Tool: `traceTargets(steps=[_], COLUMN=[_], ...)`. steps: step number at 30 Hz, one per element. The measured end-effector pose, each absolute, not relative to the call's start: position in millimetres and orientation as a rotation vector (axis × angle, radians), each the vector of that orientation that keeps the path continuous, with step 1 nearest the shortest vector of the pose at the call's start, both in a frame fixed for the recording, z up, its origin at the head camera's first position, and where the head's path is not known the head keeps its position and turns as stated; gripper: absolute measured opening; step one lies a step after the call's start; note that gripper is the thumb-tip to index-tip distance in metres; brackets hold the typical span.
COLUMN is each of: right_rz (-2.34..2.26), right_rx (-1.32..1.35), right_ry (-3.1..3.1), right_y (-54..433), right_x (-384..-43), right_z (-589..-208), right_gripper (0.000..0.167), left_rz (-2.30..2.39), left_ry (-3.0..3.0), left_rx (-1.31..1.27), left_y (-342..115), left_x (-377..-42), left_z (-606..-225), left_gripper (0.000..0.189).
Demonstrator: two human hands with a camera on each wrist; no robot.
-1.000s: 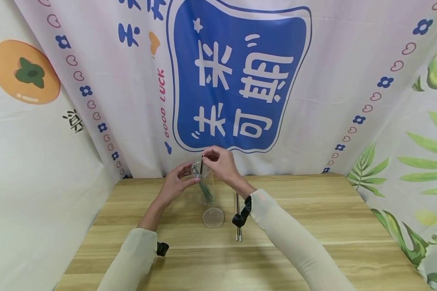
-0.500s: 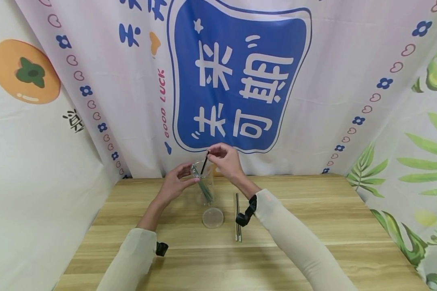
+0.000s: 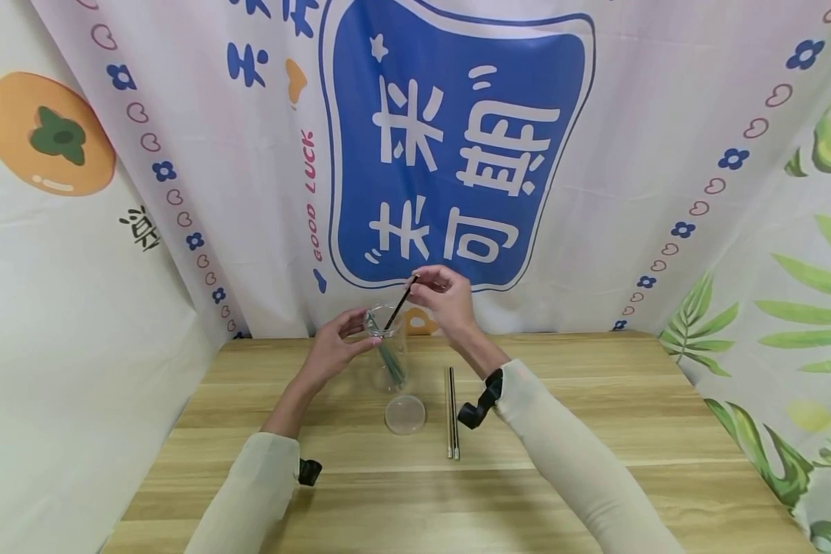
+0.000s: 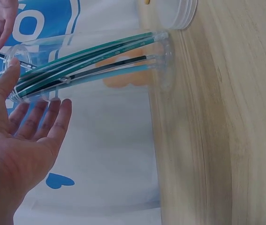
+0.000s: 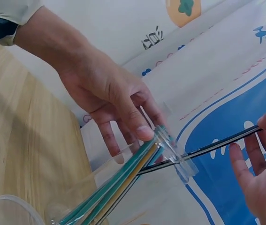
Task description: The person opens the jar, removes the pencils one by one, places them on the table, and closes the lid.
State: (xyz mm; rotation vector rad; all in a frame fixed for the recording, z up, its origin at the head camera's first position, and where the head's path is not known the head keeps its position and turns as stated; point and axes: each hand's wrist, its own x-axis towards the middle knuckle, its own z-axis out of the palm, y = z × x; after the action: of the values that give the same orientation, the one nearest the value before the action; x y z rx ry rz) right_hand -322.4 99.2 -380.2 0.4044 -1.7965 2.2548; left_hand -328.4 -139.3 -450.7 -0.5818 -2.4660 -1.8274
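A clear plastic jar (image 3: 399,354) stands upright near the table's back edge. My left hand (image 3: 334,346) holds it just below the mouth, thumb on one side and fingers on the other. Inside lean several pencils (image 4: 95,58), mostly green, with a black one and a light blue one among them. The thumb and fingertips of my right hand (image 3: 450,302) pinch the end of a black pencil with pale stripes (image 5: 217,146). That pencil slants out through the jar's mouth, its lower part still inside.
A round clear lid (image 3: 405,415) lies in front of the jar. To its right, two pencils (image 3: 452,419), one black and one wood-coloured, lie side by side on the wooden table (image 3: 561,431). A printed cloth (image 3: 263,192) hangs right behind the jar.
My right hand has moved up and to the right, drawing the black pencil further out of the jar and tilting it more. The left hand and jar have stayed in place.
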Motion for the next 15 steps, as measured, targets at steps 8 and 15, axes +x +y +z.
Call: traceTargets(steps=[8, 15], right_rz=[2.389, 2.444], right_rx=[0.316, 0.248], right_ry=[-1.599, -1.471], right_y=[106, 117], right_x=[-320, -318], right_z=[-374, -372], right_gripper=[0.027, 0.021], left_rz=[-1.791, -1.776], left_ry=[-2.507, -2.516], left_rx=[-0.578, -0.592], left_y=[-141, -141], left_x=[-327, -327], left_z=[-449, -449], left_gripper=[0.071, 0.073])
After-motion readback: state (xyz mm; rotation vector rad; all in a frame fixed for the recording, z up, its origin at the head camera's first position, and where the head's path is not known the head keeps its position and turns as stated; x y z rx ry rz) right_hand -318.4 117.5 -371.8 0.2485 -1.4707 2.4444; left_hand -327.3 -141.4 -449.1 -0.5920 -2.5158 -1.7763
